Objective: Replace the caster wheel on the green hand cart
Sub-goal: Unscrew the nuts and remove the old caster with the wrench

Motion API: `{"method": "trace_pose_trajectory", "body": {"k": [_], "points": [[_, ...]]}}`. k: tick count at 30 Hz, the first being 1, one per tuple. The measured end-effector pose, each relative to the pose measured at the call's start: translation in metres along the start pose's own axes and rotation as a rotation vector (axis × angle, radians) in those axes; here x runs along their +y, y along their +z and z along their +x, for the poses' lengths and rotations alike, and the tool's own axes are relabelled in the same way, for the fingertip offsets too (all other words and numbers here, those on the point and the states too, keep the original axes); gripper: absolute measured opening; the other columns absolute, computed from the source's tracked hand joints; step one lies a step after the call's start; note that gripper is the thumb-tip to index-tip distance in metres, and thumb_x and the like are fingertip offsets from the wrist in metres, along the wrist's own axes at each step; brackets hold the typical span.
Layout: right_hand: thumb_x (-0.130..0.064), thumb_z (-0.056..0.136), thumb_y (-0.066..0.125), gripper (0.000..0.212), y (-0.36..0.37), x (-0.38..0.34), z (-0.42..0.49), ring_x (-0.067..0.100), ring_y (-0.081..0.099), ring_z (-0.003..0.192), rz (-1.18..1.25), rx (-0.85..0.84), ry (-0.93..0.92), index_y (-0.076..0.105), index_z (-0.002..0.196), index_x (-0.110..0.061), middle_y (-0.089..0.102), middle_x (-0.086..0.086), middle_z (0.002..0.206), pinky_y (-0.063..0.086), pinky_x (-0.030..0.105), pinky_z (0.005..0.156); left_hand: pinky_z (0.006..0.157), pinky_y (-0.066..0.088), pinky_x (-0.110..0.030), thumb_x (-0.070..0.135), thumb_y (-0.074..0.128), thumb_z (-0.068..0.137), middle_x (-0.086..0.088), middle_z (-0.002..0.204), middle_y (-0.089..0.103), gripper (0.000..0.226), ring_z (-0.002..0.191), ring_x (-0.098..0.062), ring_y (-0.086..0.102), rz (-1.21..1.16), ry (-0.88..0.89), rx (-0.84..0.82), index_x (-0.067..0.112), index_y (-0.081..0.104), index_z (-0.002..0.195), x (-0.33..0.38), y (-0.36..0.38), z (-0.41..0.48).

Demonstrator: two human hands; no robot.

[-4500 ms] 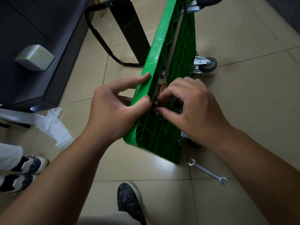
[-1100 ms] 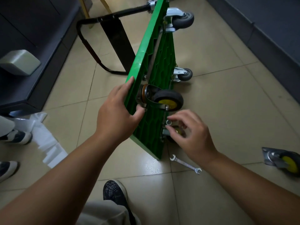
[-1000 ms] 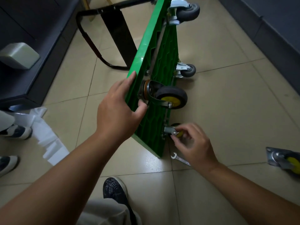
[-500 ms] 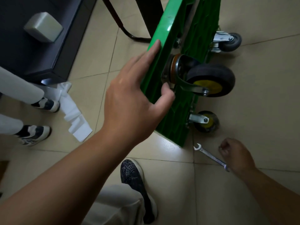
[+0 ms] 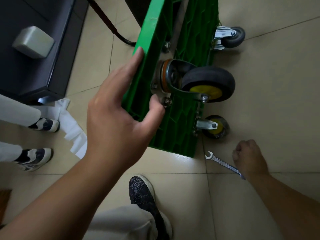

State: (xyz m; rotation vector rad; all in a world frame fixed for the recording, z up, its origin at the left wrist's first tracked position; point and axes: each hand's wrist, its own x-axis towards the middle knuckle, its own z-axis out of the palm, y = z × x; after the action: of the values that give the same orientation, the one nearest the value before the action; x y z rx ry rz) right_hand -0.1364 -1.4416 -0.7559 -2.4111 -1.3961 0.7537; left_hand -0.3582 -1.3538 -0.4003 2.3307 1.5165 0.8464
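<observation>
The green hand cart (image 5: 150, 32) stands on its side on the tiled floor, underside facing right. A large black caster wheel (image 5: 208, 82) with a yellow hub sits on its mounting plate near the upper edge. My left hand (image 5: 117, 115) holds that edge, fingers along the top face, thumb on the underside beside a plate bolt (image 5: 167, 101). My right hand (image 5: 249, 156) is low at the floor with curled fingers, over the near end of a silver wrench (image 5: 220, 162). I cannot tell whether it touches the wrench.
A smaller yellow-hub caster (image 5: 216, 127) rests on the floor at the cart's lower corner, a grey caster (image 5: 232, 36) farther back. A dark cabinet (image 5: 34, 58) stands left, with white paper (image 5: 72, 129) and another person's shoes (image 5: 36, 158) nearby. My shoe (image 5: 143, 196) is below the cart.
My right hand left the lower caster and dropped to the floor by the wrench, its fingers curling. My left hand kept its hold on the cart edge. The view moved closer and lower.
</observation>
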Motion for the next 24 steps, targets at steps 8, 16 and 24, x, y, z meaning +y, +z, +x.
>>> {"method": "trace_pose_trajectory", "body": {"k": [8,16,24], "points": [[-0.005,0.087,0.059,0.022,0.025,-0.007,-0.046,0.031,0.058,0.102,-0.220,-0.243,-0.177,0.058,0.109,-0.010,0.061,0.009,0.106,0.045,0.040,0.084,0.101,0.049,-0.022,0.022,0.066,0.090,0.015,0.130,0.061,0.067,0.120,-0.001,0.060,-0.011,-0.007,-0.009,0.024,0.046,0.153,0.001,-0.001,0.000],[-0.018,0.094,0.056,0.016,0.021,-0.012,-0.037,0.025,0.058,0.110,-0.184,-0.318,-0.133,0.055,0.109,-0.013,0.061,0.007,0.114,0.042,0.033,0.088,0.105,0.044,-0.020,0.019,0.066,0.090,0.018,0.135,0.057,0.066,0.126,0.001,0.056,-0.010,-0.004,-0.009,0.021,0.047,0.153,0.001,0.000,0.001],[-0.021,0.102,0.048,0.009,-0.018,-0.043,-0.054,0.030,0.059,0.102,0.097,-0.389,-0.333,0.054,0.102,-0.014,0.052,0.009,0.109,0.041,0.036,0.084,0.101,0.043,-0.013,0.028,0.064,0.089,0.025,0.135,0.055,0.067,0.124,0.005,0.055,0.001,-0.006,-0.011,0.029,0.046,0.153,-0.002,0.001,0.001]]}}
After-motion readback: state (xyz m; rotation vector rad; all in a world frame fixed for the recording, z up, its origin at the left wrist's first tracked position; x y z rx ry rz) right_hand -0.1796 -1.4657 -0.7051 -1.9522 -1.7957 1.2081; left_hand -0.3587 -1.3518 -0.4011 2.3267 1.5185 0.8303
